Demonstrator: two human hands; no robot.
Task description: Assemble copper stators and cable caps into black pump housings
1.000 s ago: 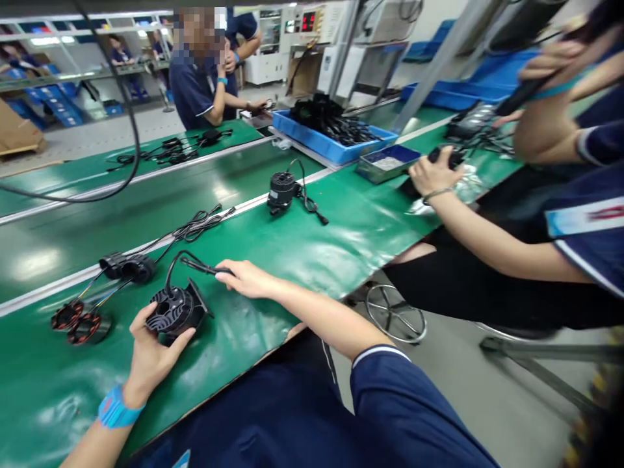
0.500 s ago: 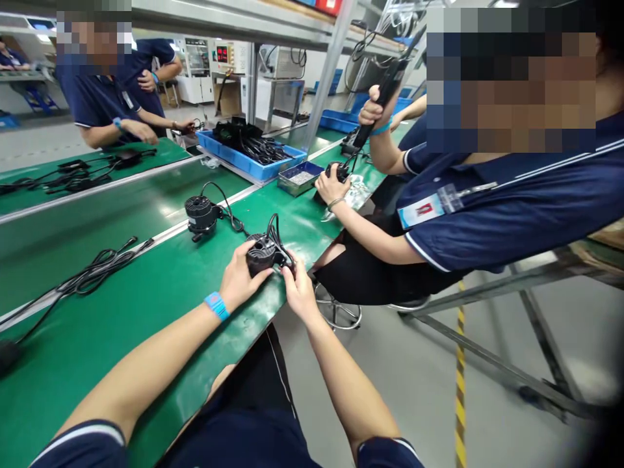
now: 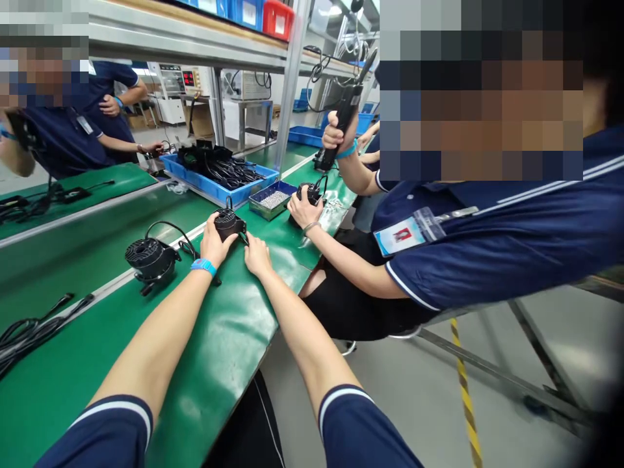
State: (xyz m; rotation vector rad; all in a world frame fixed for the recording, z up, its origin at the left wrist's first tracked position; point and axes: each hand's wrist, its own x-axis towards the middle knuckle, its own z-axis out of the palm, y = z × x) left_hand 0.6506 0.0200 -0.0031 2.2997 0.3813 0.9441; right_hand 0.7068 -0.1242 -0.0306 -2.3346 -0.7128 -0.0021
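1. Head view: the left hand (image 3: 214,244) grasps a black motor (image 3: 228,225), thumb and fingers wrapped around its body.
2. The right hand (image 3: 257,253) has its fingertips against the motor's right side; I cannot tell whether they pinch a part of it.
3. The motor is at the green bench (image 3: 234,312), near the small tray (image 3: 260,209) and the blue bin (image 3: 249,194), which holds black cables (image 3: 227,166).
4. A second motor (image 3: 151,260) stands on the bench, left of the left hand, its cord looping toward that hand's wrist.
5. Coiled cords (image 3: 36,331) lie at the far left.
6. At right, a co-worker's hand (image 3: 305,208) holds a third motor (image 3: 308,192); their other hand (image 3: 335,135) grips a black tool (image 3: 348,107).
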